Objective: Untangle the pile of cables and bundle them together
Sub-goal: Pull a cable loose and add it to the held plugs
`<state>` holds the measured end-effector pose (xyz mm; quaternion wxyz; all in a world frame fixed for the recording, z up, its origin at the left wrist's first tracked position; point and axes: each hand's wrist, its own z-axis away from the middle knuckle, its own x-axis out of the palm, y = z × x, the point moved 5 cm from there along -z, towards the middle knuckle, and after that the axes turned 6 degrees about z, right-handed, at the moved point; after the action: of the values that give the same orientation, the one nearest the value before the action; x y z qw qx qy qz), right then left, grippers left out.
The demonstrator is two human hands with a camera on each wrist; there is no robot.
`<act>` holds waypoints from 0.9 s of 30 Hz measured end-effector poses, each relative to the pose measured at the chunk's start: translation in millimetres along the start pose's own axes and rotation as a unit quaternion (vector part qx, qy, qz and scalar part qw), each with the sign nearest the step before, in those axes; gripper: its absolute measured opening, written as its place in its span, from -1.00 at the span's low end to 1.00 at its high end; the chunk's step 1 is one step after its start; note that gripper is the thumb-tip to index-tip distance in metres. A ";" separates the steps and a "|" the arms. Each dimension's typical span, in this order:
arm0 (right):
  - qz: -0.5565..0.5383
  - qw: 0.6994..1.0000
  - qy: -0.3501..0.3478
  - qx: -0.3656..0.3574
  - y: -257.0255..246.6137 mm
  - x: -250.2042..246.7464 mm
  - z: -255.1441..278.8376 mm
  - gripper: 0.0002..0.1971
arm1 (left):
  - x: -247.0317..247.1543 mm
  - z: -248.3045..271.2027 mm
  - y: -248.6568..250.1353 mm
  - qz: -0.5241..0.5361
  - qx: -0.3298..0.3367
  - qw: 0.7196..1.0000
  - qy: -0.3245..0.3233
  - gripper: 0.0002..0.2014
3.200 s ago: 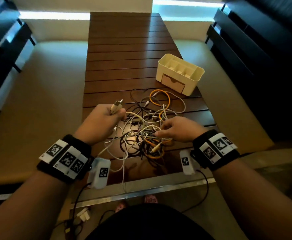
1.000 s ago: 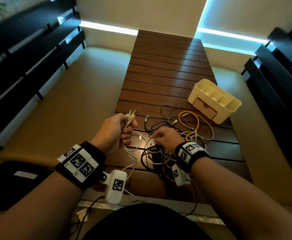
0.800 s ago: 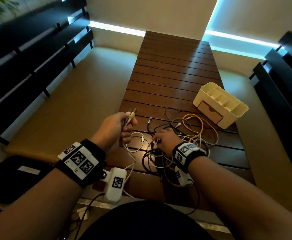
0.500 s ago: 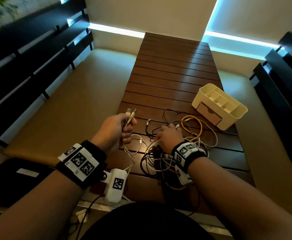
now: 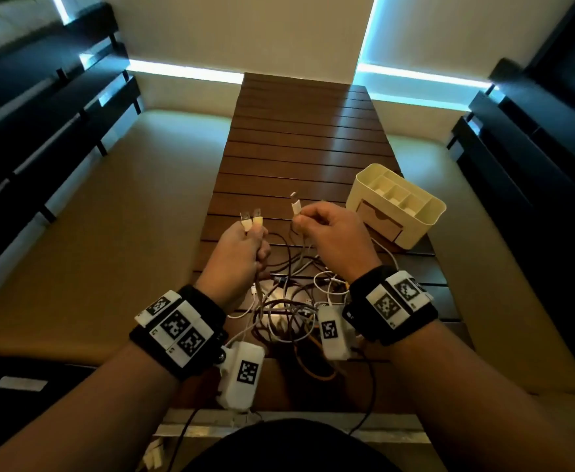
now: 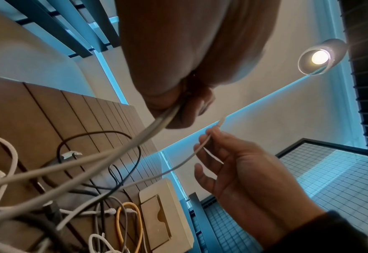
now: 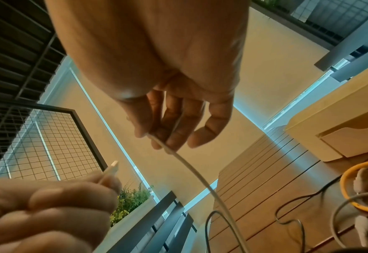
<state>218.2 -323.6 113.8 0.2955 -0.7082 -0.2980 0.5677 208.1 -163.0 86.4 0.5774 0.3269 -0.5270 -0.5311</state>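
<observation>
A tangled pile of cables (image 5: 292, 301), white, black and orange, lies on the near end of the slatted wooden table (image 5: 299, 137). Above it my left hand (image 5: 255, 233) grips two cable ends, whose USB plugs (image 5: 251, 218) stick up out of the fist. In the left wrist view their cords (image 6: 157, 125) run from the fist down into the pile. To the right, my right hand (image 5: 301, 218) pinches a white cable just below its plug (image 5: 295, 204). The right wrist view shows thumb and fingers closed on this white cable (image 7: 189, 164), which hangs down to the table.
A cream desk organizer (image 5: 398, 209) with compartments and a small drawer stands on the table right of the hands. An orange cable loop (image 7: 350, 172) lies near it. Beige cushioned benches (image 5: 108, 233) flank the table, with dark slatted backs behind them.
My right hand has risen off the pile, bringing a white cable end up beside the left hand. The left hand still holds its two plugs, a little higher.
</observation>
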 end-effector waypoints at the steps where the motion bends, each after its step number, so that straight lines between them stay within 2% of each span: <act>1: -0.009 1.000 -0.014 0.007 0.3 0.4 4.2 -0.91 | 3.6 0.2 0.0 -0.012 0.007 1.000 -0.005 -0.78; 4: -0.010 0.999 -0.045 0.012 1.4 3.8 17.9 -0.89 | 11.3 2.0 -0.4 -0.039 0.022 0.999 -0.019 -0.78; 10: -0.061 0.996 -0.052 0.038 1.2 10.1 33.5 -0.88 | 16.5 5.3 -4.1 -0.052 0.030 0.998 -0.025 -0.80; 16: -0.072 0.995 -0.058 0.022 -3.3 14.3 40.5 -0.89 | 14.1 12.3 -11.3 -0.081 0.029 0.996 -0.022 -0.76; 20: -0.068 0.995 -0.075 -0.002 -7.1 15.2 46.4 -0.88 | 14.9 15.9 -11.9 -0.116 0.055 0.991 -0.031 -0.71; 22: -0.079 0.994 -0.073 -0.003 -7.9 14.7 48.4 -0.89 | 15.5 18.1 -10.0 -0.124 0.067 0.990 -0.028 -0.76; 27: -0.130 0.990 -0.060 0.006 -9.9 17.2 52.4 -0.95 | 19.1 22.9 -2.7 -0.096 0.081 0.992 -0.012 -0.72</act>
<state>169.0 -300.0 101.0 0.3523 -0.6266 -0.4012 0.5677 183.2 -177.7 94.2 0.4891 0.4149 -0.5416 -0.5434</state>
